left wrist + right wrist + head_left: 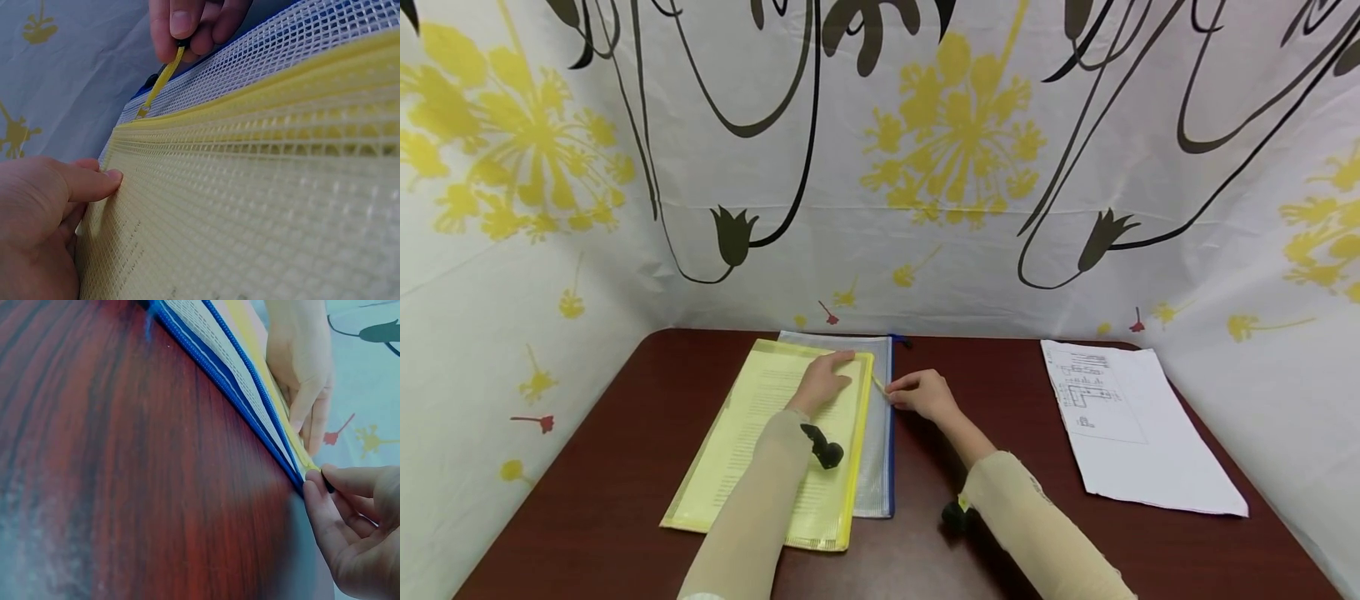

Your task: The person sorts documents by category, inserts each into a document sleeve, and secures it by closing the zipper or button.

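Observation:
A yellow mesh zip pouch (737, 433) with printed sheets inside lies on top of a clear mesh zip pouch (877, 467) with blue edging. My left hand (822, 385) grips the far end of the yellow pouch, thumb (103, 182) on its top face and other fingers at the edge. Beside its far right corner, my right hand (928, 396) pinches the black-tipped end of the yellow zipper pull (164, 80) between thumb and fingers. The pull is stretched out from the yellow zipper. Along the blue zipper (219, 403), the two sides stand apart.
A stack of white paper (1150, 433) with a printed diagram lies on the right of the dark red-brown table (1000, 400). A white flowered curtain (850, 250) rises behind and beside the table. Black cameras (827, 450) are strapped at both wrists.

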{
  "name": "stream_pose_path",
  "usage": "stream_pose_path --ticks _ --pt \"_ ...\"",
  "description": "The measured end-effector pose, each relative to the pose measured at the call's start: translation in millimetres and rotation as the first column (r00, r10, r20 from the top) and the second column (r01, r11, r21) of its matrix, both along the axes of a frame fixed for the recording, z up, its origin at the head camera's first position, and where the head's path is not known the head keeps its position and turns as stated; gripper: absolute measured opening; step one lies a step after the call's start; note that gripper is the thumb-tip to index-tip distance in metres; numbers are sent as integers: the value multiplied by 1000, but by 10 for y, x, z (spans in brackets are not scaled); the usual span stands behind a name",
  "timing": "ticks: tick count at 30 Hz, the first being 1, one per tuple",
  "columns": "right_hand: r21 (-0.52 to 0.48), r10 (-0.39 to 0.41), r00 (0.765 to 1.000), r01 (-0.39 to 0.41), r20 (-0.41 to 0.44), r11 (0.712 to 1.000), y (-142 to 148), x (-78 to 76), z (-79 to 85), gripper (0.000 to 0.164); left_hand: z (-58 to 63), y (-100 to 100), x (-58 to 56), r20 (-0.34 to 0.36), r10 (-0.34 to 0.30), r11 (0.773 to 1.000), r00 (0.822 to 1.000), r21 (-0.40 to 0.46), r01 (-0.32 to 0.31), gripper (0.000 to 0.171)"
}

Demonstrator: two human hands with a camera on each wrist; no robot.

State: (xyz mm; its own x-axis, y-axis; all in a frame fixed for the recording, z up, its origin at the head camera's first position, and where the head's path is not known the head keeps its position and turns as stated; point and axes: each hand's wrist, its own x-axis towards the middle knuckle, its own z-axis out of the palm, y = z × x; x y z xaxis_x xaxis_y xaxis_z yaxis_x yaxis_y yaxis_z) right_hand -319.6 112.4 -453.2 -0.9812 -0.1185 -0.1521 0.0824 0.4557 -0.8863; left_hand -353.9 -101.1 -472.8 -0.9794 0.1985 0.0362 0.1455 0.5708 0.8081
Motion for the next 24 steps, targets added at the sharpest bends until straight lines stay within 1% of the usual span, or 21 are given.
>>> stream_pose_path --ticks 8,13,24 --pt "-13 9 1000 -9 19 1000 8 37 17 12 11 6 13 13 6 1000 1000 14 -6 53" --pt "-13 19 1000 -19 15 1000 -4 62 17 11 -6 12 12 22 10 1000 1000 27 -10 53" --pt "-25 49 998 -48 39 999 -16 128 22 11 2 11 14 10 5 1000 1000 24 -5 52"
